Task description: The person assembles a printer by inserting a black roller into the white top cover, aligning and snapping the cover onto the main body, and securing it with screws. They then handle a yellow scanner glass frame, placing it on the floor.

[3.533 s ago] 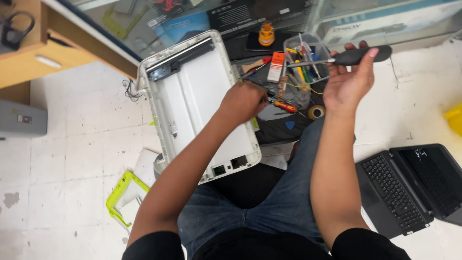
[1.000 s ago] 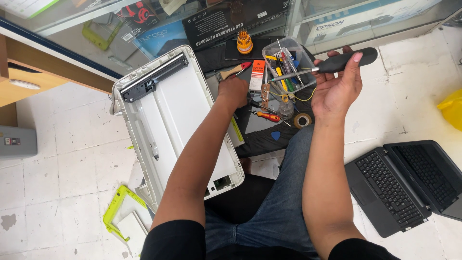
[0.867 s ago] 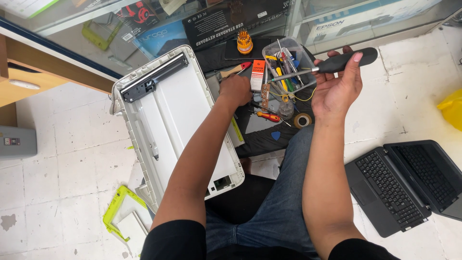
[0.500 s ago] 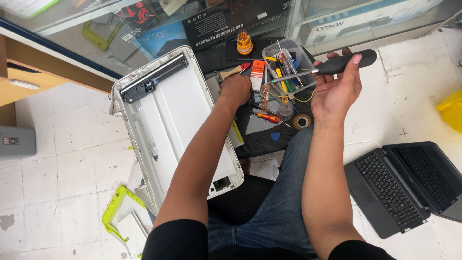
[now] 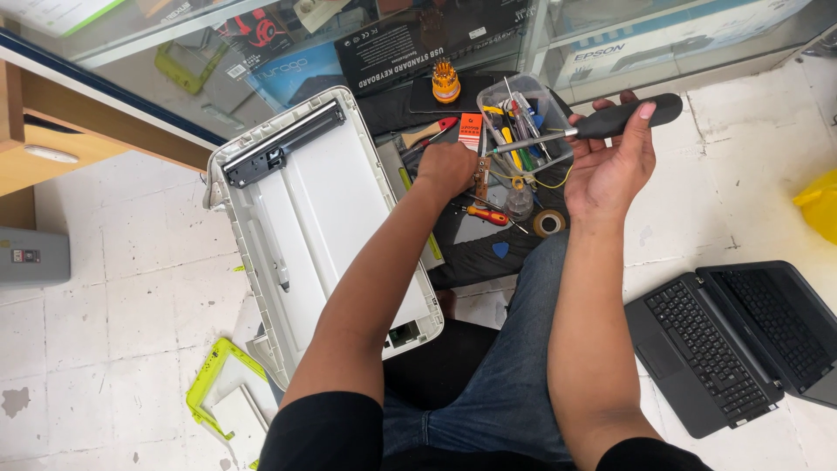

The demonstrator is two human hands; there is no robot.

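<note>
**Screwdriver raised in the right hand, left hand down among the tools**

The black-handled screwdriver (image 5: 602, 124) lies across the open palm of the right hand (image 5: 610, 170), held up above the floor; the fingers curl only loosely behind the handle, thumb tip resting on it, and the metal shaft points left over a clear plastic tool box (image 5: 523, 122). The tip is lost against the clutter of tools inside that box.

The left hand (image 5: 446, 167) is a closed fist set down on the dark mat (image 5: 471, 253). Seen from the back, its fingers are hidden, so whether it grips anything cannot be told; a small brown board (image 5: 480, 180) shows just at its right edge.

Close by on the mat lie a small red-handled screwdriver (image 5: 485, 215), a roll of tape (image 5: 548, 223) and a blue pick (image 5: 501, 249). Beyond the box stands an orange bit holder (image 5: 445, 81).

The left forearm crosses an opened white scanner lid (image 5: 323, 218), covering part of its right edge. An open black laptop (image 5: 741, 340) sits on the tiled floor to the right, its screen cut off by the frame. A lime-green frame (image 5: 218, 392) lies at lower left, and a yellow thing (image 5: 818, 205) is cut off at the right edge.
</note>
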